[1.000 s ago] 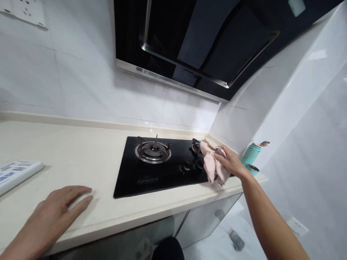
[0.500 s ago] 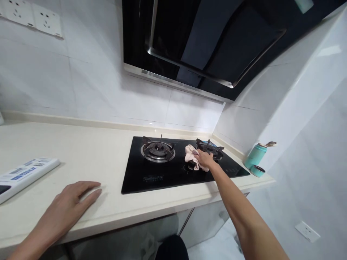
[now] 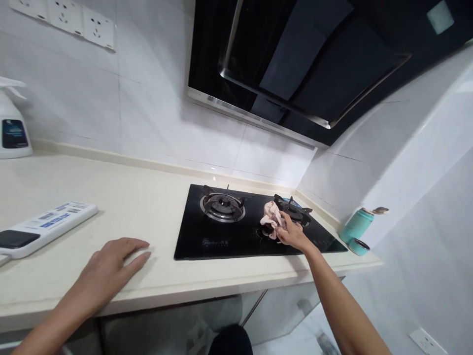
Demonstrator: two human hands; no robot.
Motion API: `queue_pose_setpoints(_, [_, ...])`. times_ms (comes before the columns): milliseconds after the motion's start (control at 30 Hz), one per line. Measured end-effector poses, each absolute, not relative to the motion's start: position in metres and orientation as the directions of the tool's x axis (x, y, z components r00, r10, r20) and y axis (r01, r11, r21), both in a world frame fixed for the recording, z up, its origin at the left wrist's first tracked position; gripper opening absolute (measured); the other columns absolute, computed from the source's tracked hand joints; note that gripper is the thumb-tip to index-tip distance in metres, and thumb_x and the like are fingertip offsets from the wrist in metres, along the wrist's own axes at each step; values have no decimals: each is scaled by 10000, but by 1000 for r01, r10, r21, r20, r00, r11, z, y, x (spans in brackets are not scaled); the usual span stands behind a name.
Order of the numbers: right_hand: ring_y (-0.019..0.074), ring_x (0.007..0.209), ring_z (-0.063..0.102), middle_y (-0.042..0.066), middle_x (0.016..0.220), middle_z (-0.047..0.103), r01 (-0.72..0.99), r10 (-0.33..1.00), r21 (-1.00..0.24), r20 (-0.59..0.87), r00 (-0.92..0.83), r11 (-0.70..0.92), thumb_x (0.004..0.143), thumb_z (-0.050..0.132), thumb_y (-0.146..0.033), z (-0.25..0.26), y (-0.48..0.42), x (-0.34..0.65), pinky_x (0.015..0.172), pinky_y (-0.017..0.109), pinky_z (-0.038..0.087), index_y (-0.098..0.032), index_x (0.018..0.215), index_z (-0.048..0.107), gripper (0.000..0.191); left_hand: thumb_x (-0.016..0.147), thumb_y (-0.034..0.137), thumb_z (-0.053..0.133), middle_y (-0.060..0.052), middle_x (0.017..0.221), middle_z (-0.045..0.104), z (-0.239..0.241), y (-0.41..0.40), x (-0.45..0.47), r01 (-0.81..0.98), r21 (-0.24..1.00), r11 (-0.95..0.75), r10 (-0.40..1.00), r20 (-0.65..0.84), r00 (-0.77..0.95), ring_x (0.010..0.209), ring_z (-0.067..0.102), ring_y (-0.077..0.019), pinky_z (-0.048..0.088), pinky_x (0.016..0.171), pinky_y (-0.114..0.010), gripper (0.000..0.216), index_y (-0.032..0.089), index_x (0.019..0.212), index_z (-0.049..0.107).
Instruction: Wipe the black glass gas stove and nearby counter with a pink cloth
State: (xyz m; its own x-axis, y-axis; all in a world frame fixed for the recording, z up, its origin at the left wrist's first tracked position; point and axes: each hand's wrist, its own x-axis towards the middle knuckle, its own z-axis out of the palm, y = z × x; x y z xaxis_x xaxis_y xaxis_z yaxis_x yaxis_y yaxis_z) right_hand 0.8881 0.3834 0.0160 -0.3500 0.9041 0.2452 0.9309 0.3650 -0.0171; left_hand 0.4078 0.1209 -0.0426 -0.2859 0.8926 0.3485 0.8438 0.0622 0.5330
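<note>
My right hand point(image 3: 293, 234) grips a crumpled pale pink cloth point(image 3: 272, 217) on the black glass gas stove point(image 3: 218, 246). The cloth lies between the two burners, close to the front knobs, and partly hides one of them. Behind my fingers is the right burner point(image 3: 295, 211); the left burner point(image 3: 223, 204) stands uncovered. My left hand point(image 3: 113, 264) rests on the cream countertop point(image 3: 148, 197), left of the stove, with thumb and fingers apart and nothing in it.
A white power strip-like device point(image 3: 48, 227) lies on the counter at left, near a white spray bottle point(image 3: 14, 123). A turquoise canister point(image 3: 356, 225) and its turquoise lid-like cup point(image 3: 358, 246) stand right of the stove. The black range hood point(image 3: 288, 64) overhangs the stove.
The view has swung left, bringing the spray bottle into sight. My right hand still holds the cloth, now slightly more bunched, near the same knob. My left hand stays resting on the counter.
</note>
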Motion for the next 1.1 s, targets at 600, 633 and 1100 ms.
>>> queue_pose_setpoints(600, [251,1034,676,166,1243,648,965,933,171,269,-237,196,1010,516,-299,5,359,860,838,298,462,-141,1485,453,504,860,664,489,-60,1203,729,-40,122,413,827,560,55,870,379,-315,1189,588,-301,421,1065,-462,528,249,1085,725])
queue_pose_setpoints(633, [249,1035,682,156,1240,654,966,933,166,268,-238,199,1015,518,-313,5,358,861,836,297,464,-152,1477,463,492,859,659,489,-62,1204,729,-39,122,413,821,567,59,870,374,-321,1194,586,-302,419,1069,-464,527,246,1085,726])
queue_pose_setpoints(1100, [280,1026,702,172,1278,654,932,868,29,355,-347,361,926,524,-232,-27,313,909,817,344,530,-160,1489,471,570,839,651,493,-77,1195,733,-29,117,422,770,632,91,864,334,-376,1191,596,-310,441,1060,-464,539,236,1085,732])
